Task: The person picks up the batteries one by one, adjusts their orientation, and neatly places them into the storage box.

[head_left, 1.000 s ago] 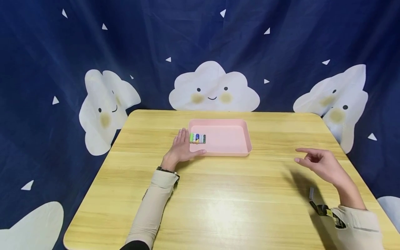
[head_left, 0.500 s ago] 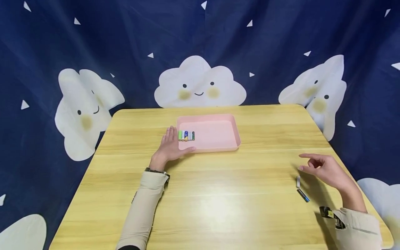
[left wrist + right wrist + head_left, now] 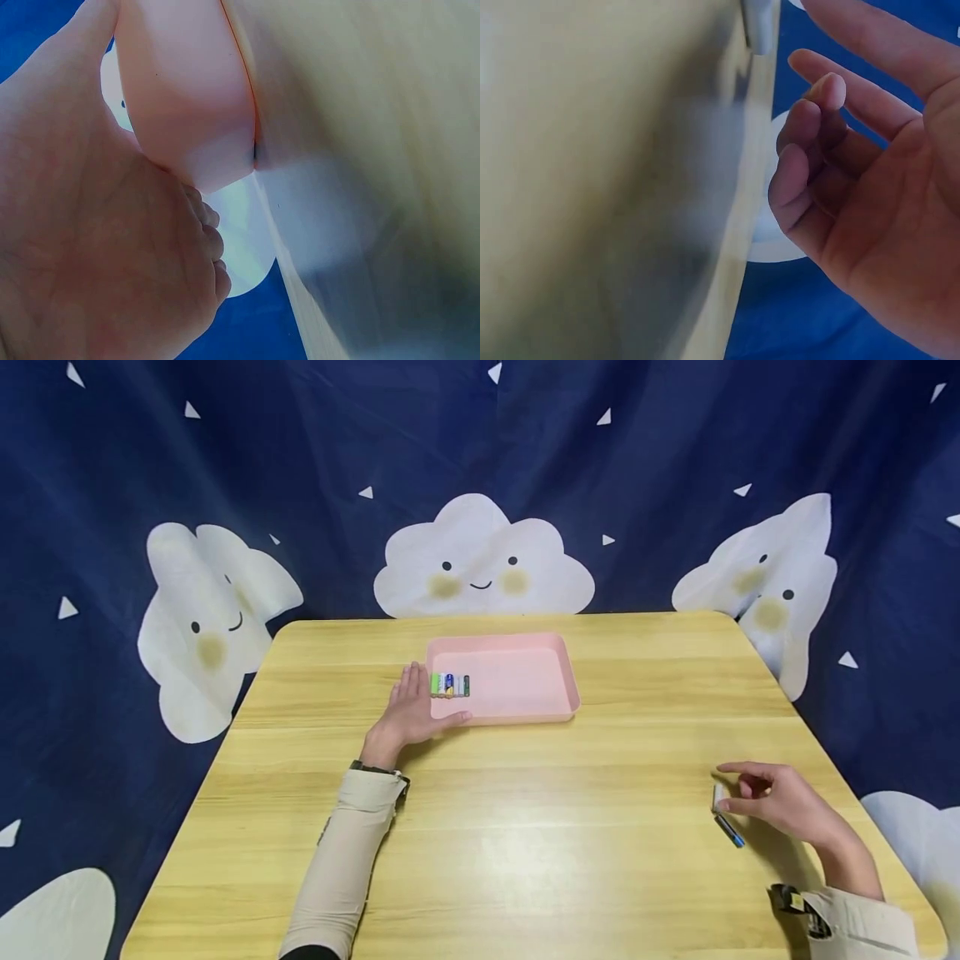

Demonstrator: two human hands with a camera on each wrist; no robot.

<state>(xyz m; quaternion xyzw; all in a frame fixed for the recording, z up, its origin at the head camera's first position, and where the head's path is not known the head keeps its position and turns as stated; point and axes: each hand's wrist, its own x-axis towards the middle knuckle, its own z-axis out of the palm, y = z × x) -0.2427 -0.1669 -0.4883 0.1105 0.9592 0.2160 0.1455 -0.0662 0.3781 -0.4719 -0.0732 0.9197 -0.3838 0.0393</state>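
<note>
My left hand lies against the left end of a pink tray, fingers straight along its side and thumb at the front rim. The left wrist view has the palm beside the tray's outer wall. Inside the tray's left end stands a row of several batteries, green, white, blue and dark. On the right of the table, my right hand hovers at a whitish-grey battery, index finger and thumb apart. The right wrist view shows this grey battery away from the fingertips. A dark battery with a blue end lies just nearer.
The wooden table carries the tray near its far edge. Behind it hangs a dark blue curtain with clouds and small white triangles. The right hand is near the table's right edge.
My right hand has come down and nearer to the grey battery. Both loose batteries, partly hidden earlier, now show beside it. The left hand stays at the tray; the head view has shifted.
</note>
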